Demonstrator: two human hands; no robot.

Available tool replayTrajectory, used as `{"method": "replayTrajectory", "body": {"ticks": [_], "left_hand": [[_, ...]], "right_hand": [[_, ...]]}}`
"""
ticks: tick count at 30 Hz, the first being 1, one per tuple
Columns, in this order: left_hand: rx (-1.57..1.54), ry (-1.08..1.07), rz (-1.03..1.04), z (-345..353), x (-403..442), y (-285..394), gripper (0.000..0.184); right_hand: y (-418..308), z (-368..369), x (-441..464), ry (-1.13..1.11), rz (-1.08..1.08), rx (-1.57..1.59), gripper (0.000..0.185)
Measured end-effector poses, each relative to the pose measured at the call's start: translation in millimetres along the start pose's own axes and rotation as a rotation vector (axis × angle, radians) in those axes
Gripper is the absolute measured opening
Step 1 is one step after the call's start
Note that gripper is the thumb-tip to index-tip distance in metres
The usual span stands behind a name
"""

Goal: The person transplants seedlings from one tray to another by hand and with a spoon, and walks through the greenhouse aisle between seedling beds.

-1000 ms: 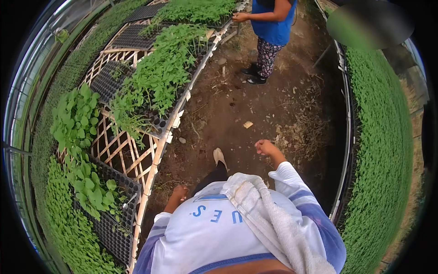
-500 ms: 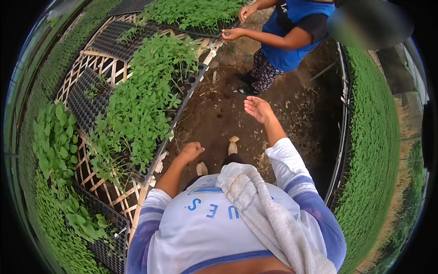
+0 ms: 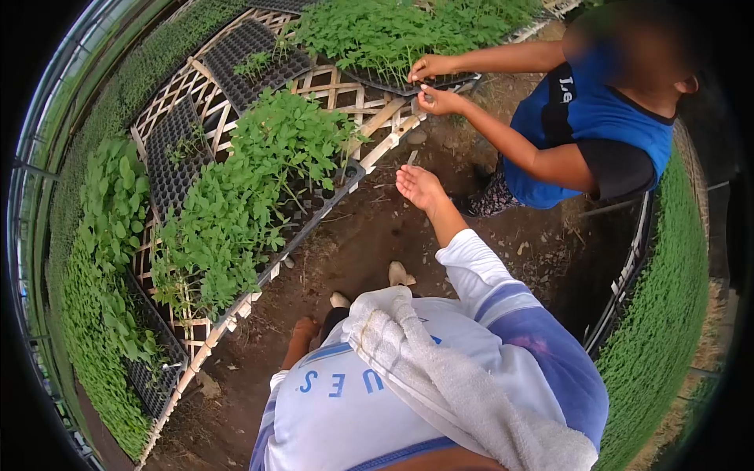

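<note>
My right hand (image 3: 420, 187) is raised over the dirt path with its palm turned up, fingers apart and nothing in it. Low beside my body, my left hand (image 3: 306, 328) hangs near the bench edge, small and partly shaded, so its fingers cannot be made out. A black seedling tray (image 3: 326, 200) with leafy green seedlings (image 3: 259, 180) lies on the lattice bench to the left of my right hand. A white towel (image 3: 440, 369) hangs over my striped shirt.
A co-worker in a blue top (image 3: 550, 149) stands ahead on the right, both hands at the edge of another seedling tray (image 3: 393, 85). The wooden lattice bench (image 3: 208, 341) runs along the left. Dense green plants (image 3: 667, 314) line the right side.
The co-worker and the far tray appear nearer as my view has moved forward. My right hand stays raised, now closer to the co-worker's arms. My left hand has dropped lower beside my body.
</note>
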State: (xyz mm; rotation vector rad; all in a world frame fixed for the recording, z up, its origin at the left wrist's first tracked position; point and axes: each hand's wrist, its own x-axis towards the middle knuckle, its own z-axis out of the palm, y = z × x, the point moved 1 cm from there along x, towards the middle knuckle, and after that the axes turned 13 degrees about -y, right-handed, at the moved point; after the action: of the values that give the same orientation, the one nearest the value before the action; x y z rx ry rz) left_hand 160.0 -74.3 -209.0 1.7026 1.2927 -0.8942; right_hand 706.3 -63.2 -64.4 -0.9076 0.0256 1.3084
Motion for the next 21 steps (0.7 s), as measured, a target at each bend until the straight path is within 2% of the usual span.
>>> {"method": "replayTrajectory", "body": {"ticks": [1, 3, 4, 7, 11, 14, 16, 21], "left_hand": [[-0.075, 0.022, 0.019, 11, 0, -15, 0.033], [-0.178, -0.254, -0.204, 16, -11, -23, 0.033], [-0.171, -0.249, -0.208, 22, -14, -30, 0.033], [-0.101, 0.086, -0.142, 57, 0, -56, 0.032], [-0.162, 0.000, -0.169, 58, -19, -22, 0.033], [-0.325, -0.099, -0.207, 62, -19, -2, 0.034], [-0.209, 0.077, -0.109, 89, 12, -14, 0.034], [-0.179, 0.079, -0.043, 78, 0, -3, 0.033]], "right_hand": [[-7, 6, 7, -0.031, -0.025, 0.013, 0.016], [-20, 19, 23, -0.056, -0.067, 0.055, 0.014], [-23, 25, 30, -0.059, -0.070, 0.063, 0.014], [-36, 38, 55, -0.076, -0.142, 0.203, 0.012], [-40, 50, 87, -0.036, -0.170, 0.297, 0.011], [-42, 61, 95, -0.022, -0.195, 0.333, 0.011], [-41, 64, 100, -0.023, -0.216, 0.342, 0.012], [-40, 54, 99, 0.079, -0.217, 0.339, 0.011]]}}
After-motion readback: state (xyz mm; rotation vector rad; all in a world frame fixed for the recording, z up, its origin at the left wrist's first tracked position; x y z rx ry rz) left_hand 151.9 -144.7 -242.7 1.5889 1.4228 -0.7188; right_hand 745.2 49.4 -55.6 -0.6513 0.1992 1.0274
